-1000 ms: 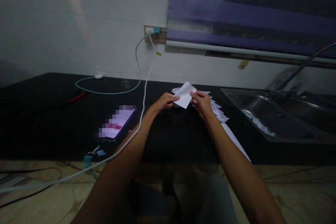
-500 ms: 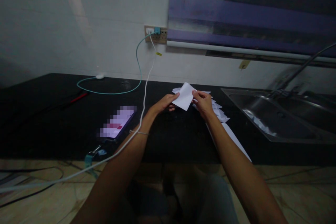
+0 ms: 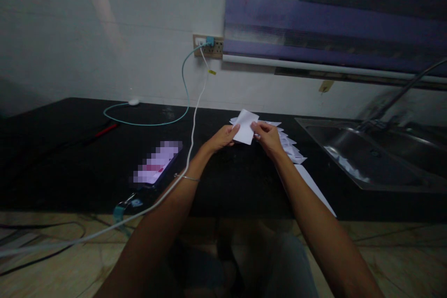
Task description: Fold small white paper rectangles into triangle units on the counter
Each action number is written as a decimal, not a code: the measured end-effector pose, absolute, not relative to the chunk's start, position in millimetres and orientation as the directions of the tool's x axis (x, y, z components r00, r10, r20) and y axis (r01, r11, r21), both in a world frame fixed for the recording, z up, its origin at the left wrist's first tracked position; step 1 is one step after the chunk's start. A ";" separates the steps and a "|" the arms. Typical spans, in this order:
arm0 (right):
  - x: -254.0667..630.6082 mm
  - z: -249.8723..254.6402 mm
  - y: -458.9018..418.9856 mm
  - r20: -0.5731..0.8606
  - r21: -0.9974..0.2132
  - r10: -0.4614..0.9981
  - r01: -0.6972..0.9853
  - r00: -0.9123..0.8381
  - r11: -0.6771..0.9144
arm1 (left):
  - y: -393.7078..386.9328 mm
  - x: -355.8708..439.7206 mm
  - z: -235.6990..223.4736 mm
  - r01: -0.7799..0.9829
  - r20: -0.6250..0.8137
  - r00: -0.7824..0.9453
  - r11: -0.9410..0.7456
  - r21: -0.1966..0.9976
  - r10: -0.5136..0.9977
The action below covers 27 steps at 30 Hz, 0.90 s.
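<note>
A small white sheet of paper (image 3: 246,125) is held up over the black counter (image 3: 70,149) between both hands. My left hand (image 3: 222,138) pinches its left edge. My right hand (image 3: 267,136) pinches its right edge, fingers closed on it. Behind and to the right of my right hand lies a row of several folded white paper pieces (image 3: 290,147). A larger white sheet (image 3: 314,187) lies flat under my right forearm.
A lit phone (image 3: 157,162) lies on the counter at left, with a white cable (image 3: 191,135) running from the wall socket (image 3: 206,45). A teal cable (image 3: 146,123) loops behind. A steel sink (image 3: 370,158) is set in at right. Tiled floor is below.
The paper between my hands looks narrower and sits slightly lower, and my right hand has shifted a little left toward the left hand.
</note>
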State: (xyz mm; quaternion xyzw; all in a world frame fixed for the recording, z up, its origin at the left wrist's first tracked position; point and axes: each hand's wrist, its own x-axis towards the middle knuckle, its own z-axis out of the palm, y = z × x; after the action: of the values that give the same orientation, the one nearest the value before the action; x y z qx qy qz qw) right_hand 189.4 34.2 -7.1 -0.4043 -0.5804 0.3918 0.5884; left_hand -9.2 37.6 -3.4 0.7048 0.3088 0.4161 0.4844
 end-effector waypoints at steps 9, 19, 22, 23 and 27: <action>188.2 -1.9 23.5 0.337 -0.924 0.911 0.100 -0.236 0.368 | 39.9 -12.6 0.8 -0.067 0.354 0.323 -0.352 0.934 0.878; 189.1 1.7 19.4 0.310 -0.912 0.879 0.147 -0.363 0.382 | 48.9 -20.7 -2.4 -0.041 0.277 0.355 -0.281 0.959 0.893; 189.2 3.7 17.1 0.298 -0.914 0.873 0.150 -0.386 0.378 | 53.9 -22.1 -3.9 -0.019 0.272 0.293 -0.279 0.960 0.917; 189.3 4.2 16.4 0.290 -0.915 0.870 0.153 -0.398 0.374 | 55.4 -22.4 -4.3 -0.018 0.279 0.259 -0.284 0.959 0.925; 188.4 5.8 14.4 0.277 -0.913 0.862 0.161 -0.425 0.374 | 57.6 -21.9 -3.5 -0.035 0.349 0.150 -0.348 0.937 0.925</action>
State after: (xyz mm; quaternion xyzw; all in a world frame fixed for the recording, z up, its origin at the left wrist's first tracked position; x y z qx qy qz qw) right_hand 188.4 14.4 5.8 -0.3533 -0.7239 0.4340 0.4034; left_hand -21.9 57.6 -3.5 0.6158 0.3613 0.5427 0.4424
